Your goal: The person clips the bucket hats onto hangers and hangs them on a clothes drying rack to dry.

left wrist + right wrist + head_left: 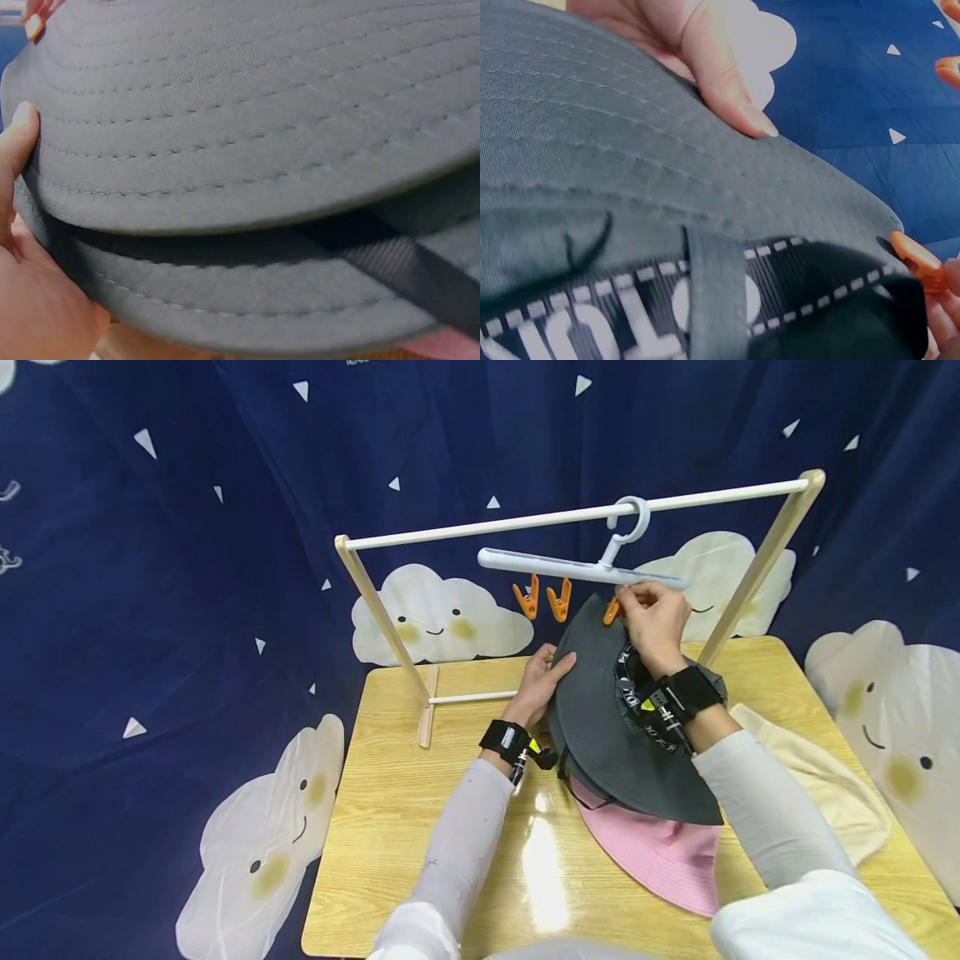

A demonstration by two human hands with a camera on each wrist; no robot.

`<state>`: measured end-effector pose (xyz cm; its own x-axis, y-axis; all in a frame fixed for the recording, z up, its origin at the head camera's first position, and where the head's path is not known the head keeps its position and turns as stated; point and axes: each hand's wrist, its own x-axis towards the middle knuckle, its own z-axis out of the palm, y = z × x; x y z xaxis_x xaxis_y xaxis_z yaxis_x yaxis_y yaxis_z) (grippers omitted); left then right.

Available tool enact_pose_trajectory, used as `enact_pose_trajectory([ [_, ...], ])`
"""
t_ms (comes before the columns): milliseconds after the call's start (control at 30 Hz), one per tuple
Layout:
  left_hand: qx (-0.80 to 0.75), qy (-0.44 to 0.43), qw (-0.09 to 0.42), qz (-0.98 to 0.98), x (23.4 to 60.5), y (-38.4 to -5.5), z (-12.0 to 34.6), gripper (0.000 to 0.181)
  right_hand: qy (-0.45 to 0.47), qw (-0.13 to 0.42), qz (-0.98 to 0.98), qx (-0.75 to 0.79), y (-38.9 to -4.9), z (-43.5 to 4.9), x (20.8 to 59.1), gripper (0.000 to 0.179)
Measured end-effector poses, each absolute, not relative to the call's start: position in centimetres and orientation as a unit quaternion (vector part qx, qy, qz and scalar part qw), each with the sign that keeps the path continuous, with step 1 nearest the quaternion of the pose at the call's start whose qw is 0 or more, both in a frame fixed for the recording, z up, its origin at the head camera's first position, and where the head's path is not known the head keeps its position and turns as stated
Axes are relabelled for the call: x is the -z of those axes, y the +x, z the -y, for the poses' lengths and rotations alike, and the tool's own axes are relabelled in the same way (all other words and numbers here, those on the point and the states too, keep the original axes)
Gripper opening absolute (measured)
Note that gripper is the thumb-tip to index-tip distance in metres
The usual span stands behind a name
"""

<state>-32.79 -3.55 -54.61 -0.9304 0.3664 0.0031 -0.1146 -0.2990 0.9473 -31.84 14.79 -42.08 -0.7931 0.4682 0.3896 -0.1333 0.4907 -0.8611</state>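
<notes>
A dark grey bucket hat (600,718) is held up under the right half of a pale blue hanger (547,563), its inside facing me. With the thumb on the front and fingers behind, my left hand (537,683) grips the brim's left edge. My right hand (658,625) pinches an orange clip (612,611) just below the hanger. The clip's nose sits on the upper edge of the brim (817,176) in the right wrist view. A black strap (405,270) hangs between the folded layers of brim in the left wrist view.
Two more orange clips (558,600) hang from the hanger's left part. A rack with a white rail (480,529) and wooden legs (384,618) carries the hanger. A pink hat (660,860) and a cream cloth item (832,785) lie on the wooden table (405,827).
</notes>
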Motion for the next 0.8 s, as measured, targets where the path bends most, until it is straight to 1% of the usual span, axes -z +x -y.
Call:
enact_pose_trajectory([
  [233, -0.794, 0.099, 0.147, -0.582, 55.1, -32.2, 1.5, 0.018, -0.103, 0.313, 0.823, -0.462, -31.6, -15.3, 42.0, 0.025],
  [467, -0.792, 0.082, 0.114, -0.595, 54.8, -31.8, -0.5, 0.017, -0.086, 0.319, 0.823, -0.462, -31.5, -15.6, 41.7, 0.021],
  [600, -0.782, 0.073, 0.104, -0.610, 54.6, -31.4, -1.3, 0.014, -0.065, 0.314, 0.829, -0.459, -31.4, -15.7, 42.0, 0.023],
  [700, -0.778, 0.072, 0.107, -0.615, 54.3, -31.2, -1.6, 0.022, -0.060, 0.313, 0.829, -0.459, -31.3, -15.7, 42.2, 0.024],
  [800, -0.755, 0.067, 0.106, -0.643, 54.1, -31.2, -1.8, 0.040, -0.056, 0.310, 0.829, -0.462, -31.2, -15.7, 42.3, 0.026],
])
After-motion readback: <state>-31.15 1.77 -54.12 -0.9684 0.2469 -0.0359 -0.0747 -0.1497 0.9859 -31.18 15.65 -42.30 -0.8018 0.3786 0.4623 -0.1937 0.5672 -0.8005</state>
